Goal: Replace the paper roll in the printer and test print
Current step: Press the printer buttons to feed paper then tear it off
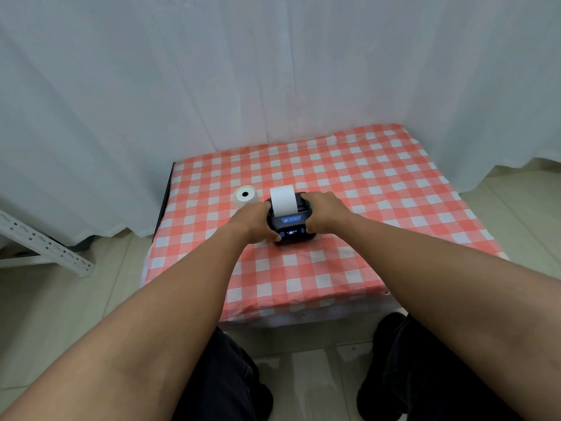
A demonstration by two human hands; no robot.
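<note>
Both palms clamp the printer [290, 221]: left hand [254, 221] and right hand [322, 213] pin its sides, probably steadying it on the checked table [379, 189] for the test. One paper strip [283, 199] stands from its slot. One paper roll [246, 196] sits just beside, left.

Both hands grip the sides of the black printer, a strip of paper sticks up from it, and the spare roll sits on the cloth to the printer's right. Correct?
Not quite. In the head view the spare roll sits to the left of the printer, beside the left hand. The rest holds: right hand too, paper strip up.
</note>
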